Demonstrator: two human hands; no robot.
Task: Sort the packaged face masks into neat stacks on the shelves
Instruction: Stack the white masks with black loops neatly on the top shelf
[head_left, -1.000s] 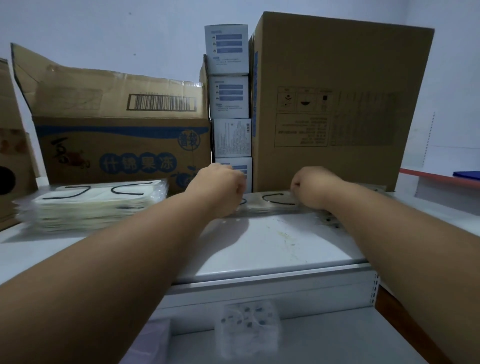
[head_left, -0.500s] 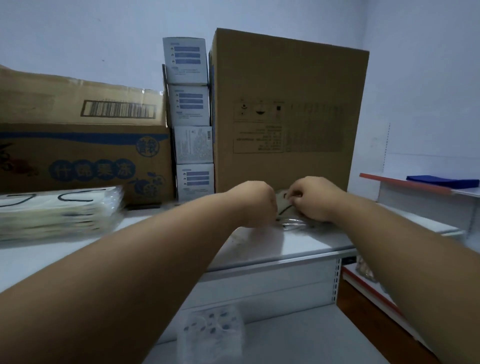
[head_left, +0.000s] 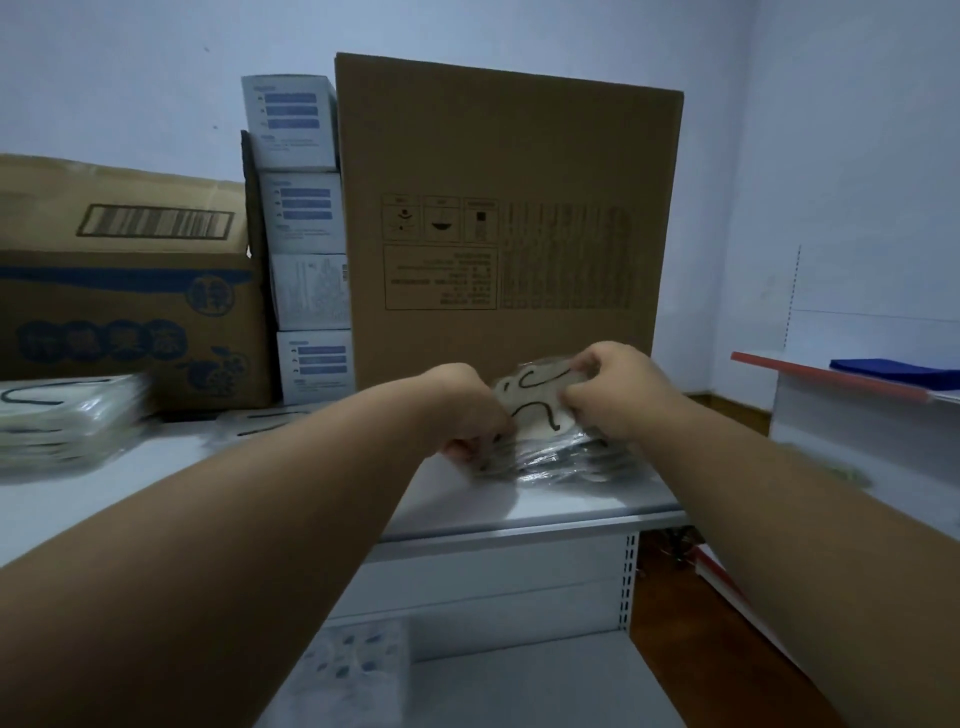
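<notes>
On the white top shelf, in front of the tall box, lies a small pile of clear-wrapped face masks with black ear loops. Its top pack is tilted up between my hands. My left hand grips the pile's left end with curled fingers. My right hand pinches the top pack's right edge. A taller, neat stack of packaged masks sits at the far left of the shelf, and one loose pack lies flat between the stacks.
A tall closed cardboard box stands right behind the pile. Several small white-and-blue boxes are stacked beside it, then an open printed carton. A plastic-wrapped bundle lies on the lower shelf. A red-edged shelf is at right.
My view has swung right. Both hands moved right along the shelf, drew the masks together into a small pile, and now lift the top pack up on edge.
</notes>
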